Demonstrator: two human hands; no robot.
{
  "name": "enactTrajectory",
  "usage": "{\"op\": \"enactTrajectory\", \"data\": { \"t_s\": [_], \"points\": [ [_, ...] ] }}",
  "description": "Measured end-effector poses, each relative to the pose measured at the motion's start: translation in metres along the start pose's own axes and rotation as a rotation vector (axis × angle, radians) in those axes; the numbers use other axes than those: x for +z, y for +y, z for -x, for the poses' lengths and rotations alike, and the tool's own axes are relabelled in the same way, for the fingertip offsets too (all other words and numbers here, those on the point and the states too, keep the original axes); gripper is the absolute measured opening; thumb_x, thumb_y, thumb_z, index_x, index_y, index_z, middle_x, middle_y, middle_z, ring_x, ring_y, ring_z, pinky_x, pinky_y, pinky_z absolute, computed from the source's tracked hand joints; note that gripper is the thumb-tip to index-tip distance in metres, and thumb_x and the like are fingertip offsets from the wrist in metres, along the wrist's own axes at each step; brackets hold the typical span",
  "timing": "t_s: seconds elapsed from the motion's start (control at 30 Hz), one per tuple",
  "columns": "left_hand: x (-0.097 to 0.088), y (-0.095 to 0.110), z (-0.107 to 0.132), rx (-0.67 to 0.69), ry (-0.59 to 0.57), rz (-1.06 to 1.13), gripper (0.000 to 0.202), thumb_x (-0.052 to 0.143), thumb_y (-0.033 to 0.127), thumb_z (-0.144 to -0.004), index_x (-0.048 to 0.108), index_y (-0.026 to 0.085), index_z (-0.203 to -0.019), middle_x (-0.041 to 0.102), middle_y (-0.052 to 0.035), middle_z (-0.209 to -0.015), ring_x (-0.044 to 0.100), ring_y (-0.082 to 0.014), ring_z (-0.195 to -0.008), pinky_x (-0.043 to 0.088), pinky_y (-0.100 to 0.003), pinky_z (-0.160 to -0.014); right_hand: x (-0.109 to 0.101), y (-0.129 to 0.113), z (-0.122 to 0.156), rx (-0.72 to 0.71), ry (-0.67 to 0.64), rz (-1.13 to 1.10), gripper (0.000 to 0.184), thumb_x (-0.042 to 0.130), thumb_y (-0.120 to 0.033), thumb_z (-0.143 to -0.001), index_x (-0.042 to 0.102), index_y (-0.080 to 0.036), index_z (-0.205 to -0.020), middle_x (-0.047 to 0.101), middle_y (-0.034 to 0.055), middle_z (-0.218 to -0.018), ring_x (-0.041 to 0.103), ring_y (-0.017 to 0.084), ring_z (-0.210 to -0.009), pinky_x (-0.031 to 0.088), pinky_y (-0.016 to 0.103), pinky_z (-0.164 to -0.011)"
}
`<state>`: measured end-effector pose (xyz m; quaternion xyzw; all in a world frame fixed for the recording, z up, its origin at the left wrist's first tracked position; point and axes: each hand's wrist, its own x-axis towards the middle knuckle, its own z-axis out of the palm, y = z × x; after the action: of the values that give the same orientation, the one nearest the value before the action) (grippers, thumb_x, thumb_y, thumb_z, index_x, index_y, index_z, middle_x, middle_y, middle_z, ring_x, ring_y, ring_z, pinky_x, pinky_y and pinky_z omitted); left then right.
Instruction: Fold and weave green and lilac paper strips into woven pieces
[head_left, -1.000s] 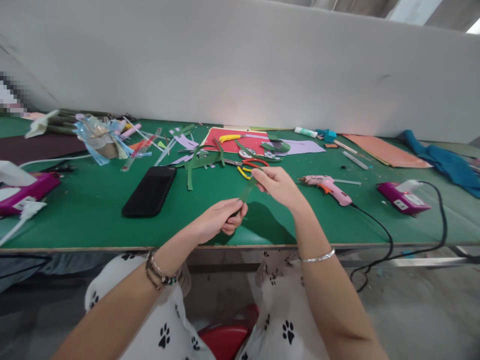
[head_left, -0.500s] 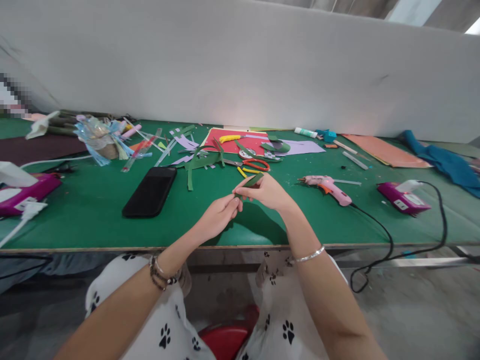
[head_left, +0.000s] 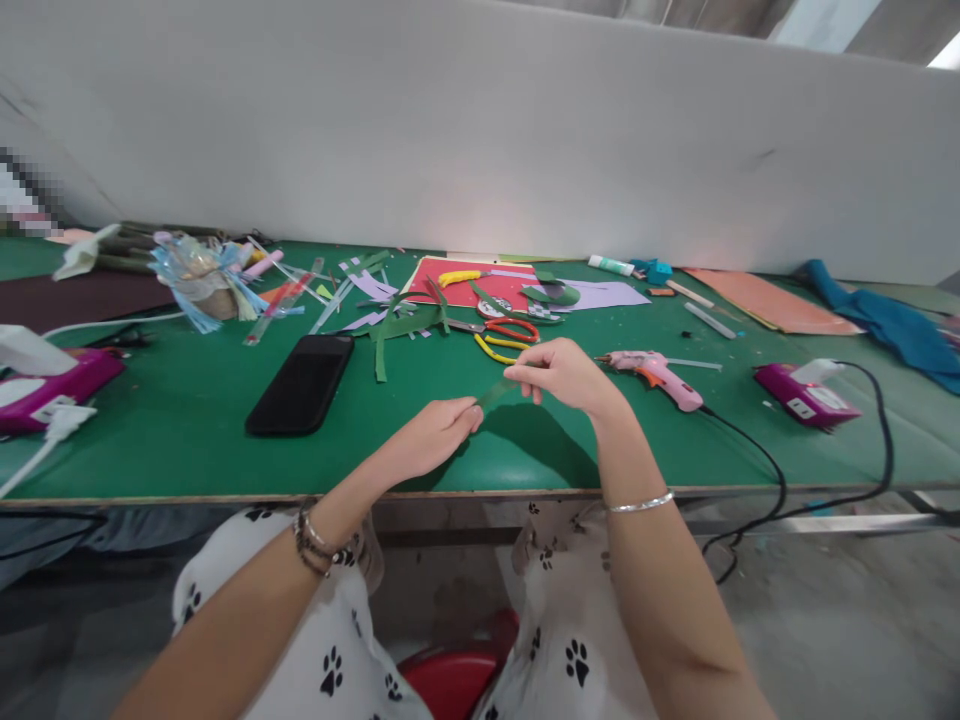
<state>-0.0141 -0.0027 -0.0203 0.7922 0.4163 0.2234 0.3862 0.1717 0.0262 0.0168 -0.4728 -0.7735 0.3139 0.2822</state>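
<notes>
Between my two hands stretches a narrow green paper strip (head_left: 495, 392), somewhat blurred. My left hand (head_left: 431, 432) pinches its lower end between thumb and fingers, just above the green tabletop near the front edge. The upper end is in the pinch of my right hand (head_left: 559, 374), which is higher and further right. Beyond the hands lie red-handled scissors (head_left: 513, 328) and a yellow-handled tool (head_left: 496, 348), partly behind my right hand. More green paper strips (head_left: 405, 322) lie loosely behind and to the left.
A black phone (head_left: 301, 384) lies left of my hands. To the right are a pink glue gun (head_left: 660, 376) with a cord and a purple power strip (head_left: 808, 392). Red card (head_left: 427, 275), a yellow-handled cutter (head_left: 459, 277), lilac paper (head_left: 611, 293) and a glue stick (head_left: 611, 265) lie further back.
My right hand has moved right and slightly up, away from my left hand. A longer stretch of the green strip now shows between them. My left hand has hardly moved.
</notes>
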Motion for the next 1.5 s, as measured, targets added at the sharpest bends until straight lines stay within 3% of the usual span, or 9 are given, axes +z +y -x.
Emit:
{"op": "enactTrajectory", "data": {
  "t_s": [0.33, 0.5, 0.67, 0.83, 1.0, 1.2, 1.5],
  "points": [
    [-0.007, -0.006, 0.001, -0.049, -0.120, 0.153, 0.031, 0.028, 0.038, -0.083, 0.034, 0.018, -0.060, 0.032, 0.0063, -0.054, 0.030, -0.0081, -0.049, 0.027, -0.020, -0.049, -0.014, 0.006, 0.004, -0.089, 0.172, 0.111, 0.038, 0.046, -0.034, -0.075, 0.038, -0.016, -0.044, 0.036, -0.0061, -0.042, 0.033, 0.004, -0.042, 0.025, 0.020, -0.045],
    [-0.008, -0.004, 0.000, -0.055, -0.070, 0.326, 0.030, 0.028, 0.039, -0.081, 0.032, 0.019, -0.059, 0.025, 0.0081, -0.049, 0.021, -0.0068, -0.042, 0.021, -0.020, -0.042, -0.010, 0.007, 0.002, -0.033, 0.285, -0.043, 0.032, 0.041, -0.035, -0.078, 0.041, -0.017, -0.052, 0.033, -0.0071, -0.044, 0.031, 0.004, -0.041, 0.026, 0.019, -0.043],
    [-0.002, -0.004, -0.002, -0.017, -0.025, 0.403, 0.028, 0.029, 0.039, -0.080, 0.032, 0.019, -0.059, 0.025, 0.0083, -0.049, 0.020, -0.0064, -0.041, 0.019, -0.020, -0.041, 0.007, 0.000, -0.005, -0.055, 0.123, -0.275, 0.019, 0.044, -0.034, -0.075, 0.049, -0.016, -0.076, 0.048, -0.0051, -0.056, 0.041, 0.005, -0.042, 0.032, 0.018, -0.043],
    [-0.004, -0.005, -0.001, -0.012, -0.037, 0.341, 0.029, 0.027, 0.037, -0.082, 0.034, 0.019, -0.060, 0.026, 0.0078, -0.050, 0.022, -0.0068, -0.043, 0.022, -0.020, -0.043, 0.011, -0.004, -0.005, -0.039, 0.139, -0.169, 0.018, 0.049, -0.028, -0.072, 0.047, -0.016, -0.059, 0.049, -0.0045, -0.050, 0.041, 0.005, -0.041, 0.032, 0.018, -0.043],
    [-0.011, -0.007, 0.000, -0.012, -0.074, 0.146, 0.030, 0.027, 0.036, -0.084, 0.040, 0.017, -0.065, 0.035, 0.0060, -0.055, 0.032, -0.0082, -0.050, 0.028, -0.020, -0.050, 0.009, 0.001, -0.004, 0.008, 0.185, -0.028, 0.021, 0.048, -0.027, -0.072, 0.043, -0.017, -0.054, 0.047, -0.0047, -0.048, 0.042, 0.006, -0.042, 0.033, 0.019, -0.045],
    [-0.028, -0.003, 0.008, -0.023, -0.227, 0.070, 0.033, 0.025, 0.034, -0.085, 0.036, 0.018, -0.059, 0.035, 0.0062, -0.050, 0.034, -0.0088, -0.049, 0.029, -0.021, -0.052, 0.005, 0.007, -0.008, 0.078, 0.248, 0.116, 0.022, 0.045, -0.028, -0.073, 0.039, -0.018, -0.054, 0.046, -0.0047, -0.049, 0.043, 0.007, -0.044, 0.033, 0.019, -0.048],
    [-0.044, 0.003, 0.015, 0.000, -0.611, 0.150, 0.035, 0.027, 0.029, -0.083, 0.033, 0.018, -0.051, 0.032, 0.0057, -0.045, 0.028, -0.0076, -0.043, 0.027, -0.021, -0.047, 0.028, -0.001, -0.055, 0.030, 0.062, 0.282, 0.020, 0.046, -0.019, -0.074, 0.041, -0.017, -0.055, 0.045, -0.0045, -0.050, 0.042, 0.008, -0.048, 0.031, 0.019, -0.050]
  ]
}}
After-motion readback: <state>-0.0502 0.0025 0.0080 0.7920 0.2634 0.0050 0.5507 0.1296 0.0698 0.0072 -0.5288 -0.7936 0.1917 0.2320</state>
